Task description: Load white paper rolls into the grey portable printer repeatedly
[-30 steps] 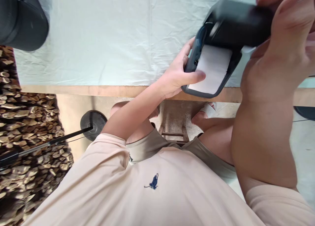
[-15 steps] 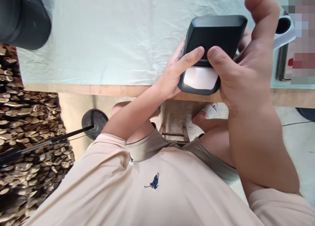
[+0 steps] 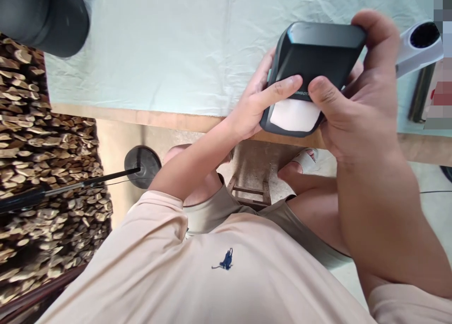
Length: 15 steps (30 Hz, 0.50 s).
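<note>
Both my hands hold a black label printer (image 3: 321,62) above the front edge of the cloth-covered table. Partly covered lettering, which seems to read NIIMBOT, shows on its face, above a pale rounded panel at the lower end. My left hand (image 3: 252,102) is closed on its left side, with the thumb flat on the face and the fingers hidden behind. On the right, my right hand (image 3: 365,100) grips the other side. Its thumb lies on the face near the lettering, and a raised finger bends against the top right corner.
A pale cloth (image 3: 158,55) covers the wooden table. At its upper left stands a black rounded object (image 3: 67,20). A white object with a dark round end (image 3: 409,51) lies at right. Below are a stand's round base (image 3: 150,166), stacked split wood (image 3: 52,149) and a wooden stool (image 3: 249,192).
My raised right finger has come down onto the printer's top right corner. The whole view has shifted a little, with the table and printer appearing farther right.
</note>
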Available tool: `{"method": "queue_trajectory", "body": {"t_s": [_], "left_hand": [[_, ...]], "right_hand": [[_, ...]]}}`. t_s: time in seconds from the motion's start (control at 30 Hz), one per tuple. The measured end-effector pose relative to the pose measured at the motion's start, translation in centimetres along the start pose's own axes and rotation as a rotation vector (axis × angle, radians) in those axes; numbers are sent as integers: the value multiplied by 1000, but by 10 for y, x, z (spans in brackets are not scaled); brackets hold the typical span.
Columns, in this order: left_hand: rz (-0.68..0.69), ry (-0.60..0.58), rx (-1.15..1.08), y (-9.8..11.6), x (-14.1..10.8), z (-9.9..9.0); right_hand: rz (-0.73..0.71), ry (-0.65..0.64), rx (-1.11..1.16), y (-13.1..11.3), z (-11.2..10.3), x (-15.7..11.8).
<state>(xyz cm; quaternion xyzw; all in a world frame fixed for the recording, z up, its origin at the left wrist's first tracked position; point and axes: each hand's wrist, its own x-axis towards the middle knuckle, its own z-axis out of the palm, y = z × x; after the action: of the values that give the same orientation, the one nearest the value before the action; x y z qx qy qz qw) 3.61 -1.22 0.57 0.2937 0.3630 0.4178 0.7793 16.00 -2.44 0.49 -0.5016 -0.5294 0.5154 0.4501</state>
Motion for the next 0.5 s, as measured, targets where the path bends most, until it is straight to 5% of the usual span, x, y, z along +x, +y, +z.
{"method": "queue_trajectory", "body": {"t_s": [0.17, 0.23, 0.37, 0.5], "left_hand": [[-312, 252, -367, 6, -2, 9], [-205, 219, -405, 5, -2, 10], [115, 27, -98, -1, -1, 8], [139, -17, -51, -3, 1, 4]], "right_hand": [[-105, 26, -59, 4, 4, -1], [-153, 71, -112, 6, 7, -1], [-231, 130, -162, 11, 8, -1], [-211, 102, -106, 11, 7, 2]]}}
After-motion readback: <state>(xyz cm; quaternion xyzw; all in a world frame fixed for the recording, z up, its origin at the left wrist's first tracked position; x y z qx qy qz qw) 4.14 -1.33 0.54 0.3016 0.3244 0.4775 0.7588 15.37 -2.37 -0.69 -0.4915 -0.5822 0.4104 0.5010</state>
